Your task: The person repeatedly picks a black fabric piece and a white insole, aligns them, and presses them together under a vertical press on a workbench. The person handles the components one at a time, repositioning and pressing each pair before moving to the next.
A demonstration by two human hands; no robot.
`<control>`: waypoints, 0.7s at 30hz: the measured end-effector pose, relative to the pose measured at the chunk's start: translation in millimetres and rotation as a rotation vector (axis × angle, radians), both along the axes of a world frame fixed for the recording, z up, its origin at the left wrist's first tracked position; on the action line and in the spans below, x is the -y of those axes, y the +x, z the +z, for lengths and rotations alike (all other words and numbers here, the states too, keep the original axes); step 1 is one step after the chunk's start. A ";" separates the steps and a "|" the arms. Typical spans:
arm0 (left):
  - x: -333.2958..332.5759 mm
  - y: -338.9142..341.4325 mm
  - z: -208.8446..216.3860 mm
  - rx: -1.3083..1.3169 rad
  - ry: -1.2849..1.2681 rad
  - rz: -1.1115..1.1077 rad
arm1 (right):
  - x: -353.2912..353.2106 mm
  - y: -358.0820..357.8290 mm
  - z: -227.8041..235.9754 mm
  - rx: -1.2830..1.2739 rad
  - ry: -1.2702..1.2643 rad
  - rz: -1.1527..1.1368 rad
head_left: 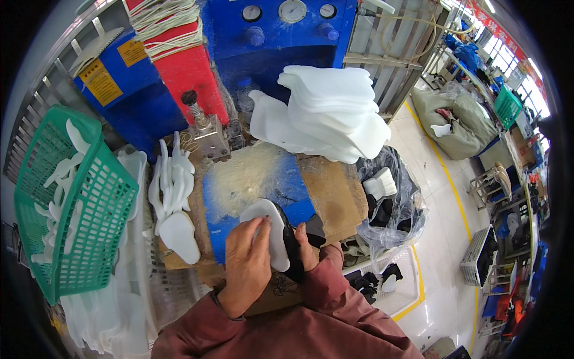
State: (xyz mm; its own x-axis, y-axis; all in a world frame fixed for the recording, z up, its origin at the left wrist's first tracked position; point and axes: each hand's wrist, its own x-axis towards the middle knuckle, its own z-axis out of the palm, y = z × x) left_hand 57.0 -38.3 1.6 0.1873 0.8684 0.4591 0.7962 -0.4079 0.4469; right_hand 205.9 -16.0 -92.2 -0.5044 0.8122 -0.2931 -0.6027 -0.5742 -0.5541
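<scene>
Above the blue work surface (298, 186), I have a white sole-shaped piece (276, 239) set against a black shoe upper (291, 251). My left hand (248, 258) is closed, its fingertips pinching the white piece near its middle. From the right side my right hand (309, 250) grips the black upper; its thumb shows, while the other fingers are hidden beneath. A dark flap (315, 230) sticks out beside that thumb. Pale powder (248, 179) covers the surface beyond my hands. A metal clamp-like fixture (209, 139) with a dark knob stands at its far left corner.
White foam sheets (329, 110) are stacked behind. Curved white pieces (173, 179) lie on cardboard at left, near a green basket (89, 221) of similar pieces. A blue machine (275, 39) with gauges stands at the back. Right are a plastic-lined bin (412, 221) and white crate (406, 290).
</scene>
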 end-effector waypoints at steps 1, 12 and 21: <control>-2.2 0.5 -4.3 -0.018 0.020 0.001 | 1.0 -2.0 -1.9 -0.005 -0.020 -0.002; -9.9 3.9 -10.6 -0.058 0.084 0.007 | 3.7 -3.9 2.9 0.245 0.236 0.011; -14.1 3.2 -23.4 -0.081 0.008 -0.050 | 0.0 -4.6 -0.6 0.385 0.411 -0.053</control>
State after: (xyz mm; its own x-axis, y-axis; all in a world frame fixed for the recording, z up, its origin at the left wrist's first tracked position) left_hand 60.2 -24.2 -21.8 0.2674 0.8534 0.4475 0.8081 -0.4516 0.3783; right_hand 201.3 -16.0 -92.8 -0.3790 0.9197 -0.1024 -0.3353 -0.2396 -0.9111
